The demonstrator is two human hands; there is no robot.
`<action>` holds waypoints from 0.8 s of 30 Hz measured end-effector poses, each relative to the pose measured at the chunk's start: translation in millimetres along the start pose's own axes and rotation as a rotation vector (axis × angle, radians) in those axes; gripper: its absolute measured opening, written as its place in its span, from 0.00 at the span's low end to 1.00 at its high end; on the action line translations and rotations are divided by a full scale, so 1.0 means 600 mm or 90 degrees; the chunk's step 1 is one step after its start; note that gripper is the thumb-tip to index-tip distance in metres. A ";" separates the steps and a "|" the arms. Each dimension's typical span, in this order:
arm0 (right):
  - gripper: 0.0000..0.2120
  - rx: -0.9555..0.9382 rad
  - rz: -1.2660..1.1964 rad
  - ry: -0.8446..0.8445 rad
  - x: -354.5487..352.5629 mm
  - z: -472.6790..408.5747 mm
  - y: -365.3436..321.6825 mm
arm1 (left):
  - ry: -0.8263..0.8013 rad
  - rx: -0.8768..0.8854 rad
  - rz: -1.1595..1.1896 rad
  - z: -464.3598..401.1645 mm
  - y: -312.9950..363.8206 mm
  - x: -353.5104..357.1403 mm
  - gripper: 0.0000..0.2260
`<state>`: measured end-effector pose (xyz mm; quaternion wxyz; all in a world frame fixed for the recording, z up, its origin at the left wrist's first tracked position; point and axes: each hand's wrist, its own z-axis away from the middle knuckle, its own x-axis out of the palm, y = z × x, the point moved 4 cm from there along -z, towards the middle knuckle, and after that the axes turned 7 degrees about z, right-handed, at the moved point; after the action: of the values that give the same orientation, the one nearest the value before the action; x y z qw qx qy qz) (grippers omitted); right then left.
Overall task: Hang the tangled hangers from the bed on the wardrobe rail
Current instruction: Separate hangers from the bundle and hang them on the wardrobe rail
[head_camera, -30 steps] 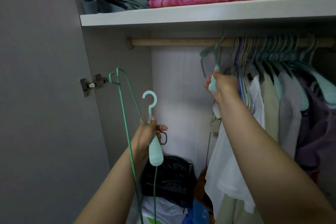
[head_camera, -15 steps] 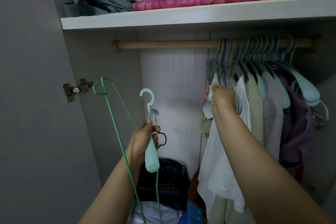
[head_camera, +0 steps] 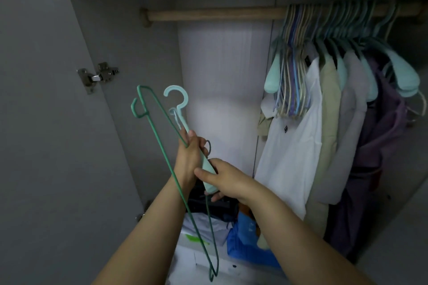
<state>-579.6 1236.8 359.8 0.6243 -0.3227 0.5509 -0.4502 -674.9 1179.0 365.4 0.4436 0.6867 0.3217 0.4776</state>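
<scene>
Clearly the step in hand is separating the next hanger from the bundle, in front of the open wardrobe. The left hand [head_camera: 188, 156] is closed around the necks of the remaining hangers, held up below and left of the wooden rail [head_camera: 215, 15]. I count 3 there, judging by hooks: 1 dark green wire hanger [head_camera: 162, 157], 1 broad mint plastic hanger [head_camera: 178, 102], and 1 paler hook tucked behind it, though a small dark loop by the fingers may be a 4th. The right hand [head_camera: 225, 178] is pinched on the mint hanger's padded end [head_camera: 209, 184], just below the left hand. Next, I judge, it must draw that hanger free of the wire one and lift its hook over the bare stretch of rail, left of the many hangers [head_camera: 335, 28] already there, too crowded to count.
</scene>
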 end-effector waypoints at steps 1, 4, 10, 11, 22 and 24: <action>0.15 0.007 -0.058 -0.006 0.008 0.001 0.008 | -0.004 -0.002 -0.012 0.003 -0.006 -0.004 0.14; 0.14 0.007 -0.154 0.055 0.021 0.005 0.031 | -0.022 -0.003 -0.055 0.010 -0.021 -0.020 0.19; 0.16 -0.023 -0.137 0.158 -0.005 0.017 0.081 | 0.069 -0.011 -0.020 0.021 -0.040 -0.091 0.17; 0.16 -0.023 -0.149 0.158 -0.011 0.018 0.091 | 0.105 -0.023 0.017 0.019 -0.042 -0.107 0.17; 0.22 -0.194 0.375 0.268 -0.039 0.032 0.117 | 0.102 -0.071 0.033 0.018 -0.002 -0.148 0.26; 0.22 -0.250 0.474 0.324 -0.032 0.035 0.112 | 0.113 -0.093 0.092 0.014 0.002 -0.146 0.28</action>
<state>-545.1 1278.6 311.1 0.5155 -0.0951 0.8384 -0.1490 -696.2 1100.3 332.7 0.4270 0.6287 0.2738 0.5895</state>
